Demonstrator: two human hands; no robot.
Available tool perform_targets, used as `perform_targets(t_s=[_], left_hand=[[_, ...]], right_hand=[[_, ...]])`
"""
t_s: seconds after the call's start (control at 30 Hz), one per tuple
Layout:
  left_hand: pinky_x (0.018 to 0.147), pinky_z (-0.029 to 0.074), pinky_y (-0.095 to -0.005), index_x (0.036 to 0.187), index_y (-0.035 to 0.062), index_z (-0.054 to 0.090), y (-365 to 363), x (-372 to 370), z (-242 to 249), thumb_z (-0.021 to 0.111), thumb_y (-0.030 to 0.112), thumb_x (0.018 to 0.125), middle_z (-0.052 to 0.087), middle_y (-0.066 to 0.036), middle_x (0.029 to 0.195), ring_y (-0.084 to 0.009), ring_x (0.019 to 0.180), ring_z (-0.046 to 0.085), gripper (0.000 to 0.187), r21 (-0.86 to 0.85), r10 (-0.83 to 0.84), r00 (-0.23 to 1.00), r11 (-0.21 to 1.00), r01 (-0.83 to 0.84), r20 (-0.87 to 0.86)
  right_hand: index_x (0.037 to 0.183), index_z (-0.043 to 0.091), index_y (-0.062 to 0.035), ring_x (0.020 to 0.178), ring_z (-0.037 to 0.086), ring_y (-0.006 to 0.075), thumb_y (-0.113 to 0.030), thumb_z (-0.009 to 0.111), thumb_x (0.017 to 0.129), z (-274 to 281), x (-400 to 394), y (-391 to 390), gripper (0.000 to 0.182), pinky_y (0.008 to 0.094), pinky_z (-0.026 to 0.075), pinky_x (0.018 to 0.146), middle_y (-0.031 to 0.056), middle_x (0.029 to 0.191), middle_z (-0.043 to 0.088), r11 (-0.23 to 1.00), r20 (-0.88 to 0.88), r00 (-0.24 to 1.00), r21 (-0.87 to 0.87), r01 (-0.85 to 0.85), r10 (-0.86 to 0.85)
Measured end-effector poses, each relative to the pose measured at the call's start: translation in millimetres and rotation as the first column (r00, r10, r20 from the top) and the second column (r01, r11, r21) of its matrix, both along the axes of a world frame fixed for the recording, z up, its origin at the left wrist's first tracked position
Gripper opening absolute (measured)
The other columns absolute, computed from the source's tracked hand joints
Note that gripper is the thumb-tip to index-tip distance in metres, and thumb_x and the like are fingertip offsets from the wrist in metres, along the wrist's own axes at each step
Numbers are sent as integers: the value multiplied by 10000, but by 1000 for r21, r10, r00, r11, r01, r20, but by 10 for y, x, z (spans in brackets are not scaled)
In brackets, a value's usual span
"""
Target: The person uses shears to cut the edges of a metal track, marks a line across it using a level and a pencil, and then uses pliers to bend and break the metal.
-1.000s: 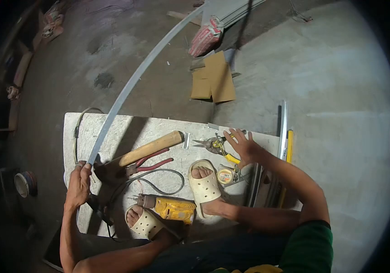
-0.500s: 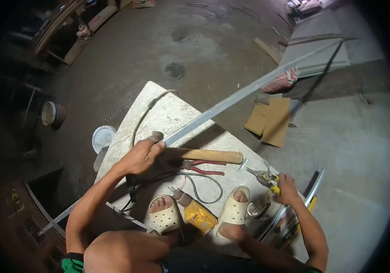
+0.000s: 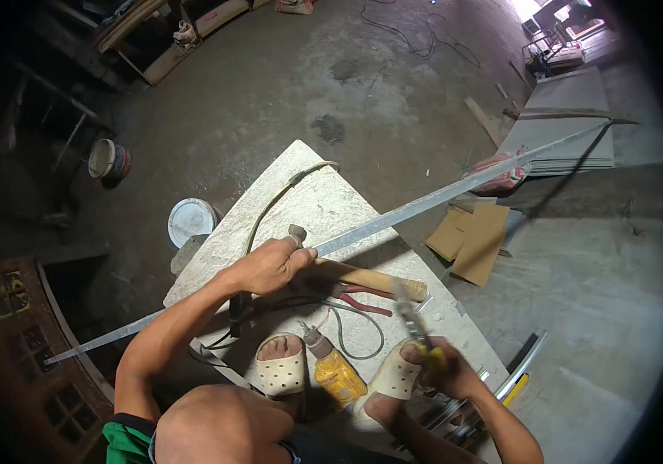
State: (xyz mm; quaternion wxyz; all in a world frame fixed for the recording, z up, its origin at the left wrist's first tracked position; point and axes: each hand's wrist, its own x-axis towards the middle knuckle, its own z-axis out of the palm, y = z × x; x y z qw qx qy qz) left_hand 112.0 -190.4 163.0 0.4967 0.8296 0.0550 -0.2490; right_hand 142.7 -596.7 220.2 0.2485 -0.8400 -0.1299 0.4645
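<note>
My left hand [image 3: 273, 265] is closed around a long grey metal channel [image 3: 424, 207], which slants across the view over a white board [image 3: 300, 201]. Blurred by motion, a pair of yellow-handled tin snips [image 3: 415, 329] is in my right hand [image 3: 451, 371], jaws upward, near my right sandal [image 3: 395, 383]. Below the channel lies a hammer, its wooden handle [image 3: 381, 281] showing and its head partly hidden by my left hand. Red-handled pliers [image 3: 366, 301] rest beside it. A yellow bottle [image 3: 337, 377] lies between my feet.
A dark cable [image 3: 269, 203] curves over the board. More metal strips [image 3: 528, 363] lie at right. Cardboard pieces [image 3: 480, 243] and stacked panels [image 3: 567, 131] are farther right. A white lidded bucket [image 3: 192, 221] and another bucket [image 3: 109, 159] stand left.
My right hand has lifted the tin snips from the board's right side and brought them left, toward the hammer handle. The left hand keeps its hold on the channel. The camera view has shifted.
</note>
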Motion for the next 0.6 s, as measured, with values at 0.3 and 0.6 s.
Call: perform_targets(t_s=[0.3,0.6], left_hand=[[667,423,-417,825,-77,559,-27,-33,-83,419,406,1007,530,-194,683,-260,672,520,534,21,46,999,999,-46,-2],[705,437,-404,850,-66,559,-29,-19,-75,408,390,1010,547,-179,737,-254,729,542,507,10,24,999,1000,-24,-22]], right_hand=[[1317,383,57,1044,559,306,-81,607,744,-346,-635,735,630,370,436,920,237,1087,545,946,-9,999,320,46,-46],[1343,347,74,1162,513,392,-154,590,756,-302,-551,874,675,405,394,1003,291,1207,517,962,-42,998,269,54,-44]])
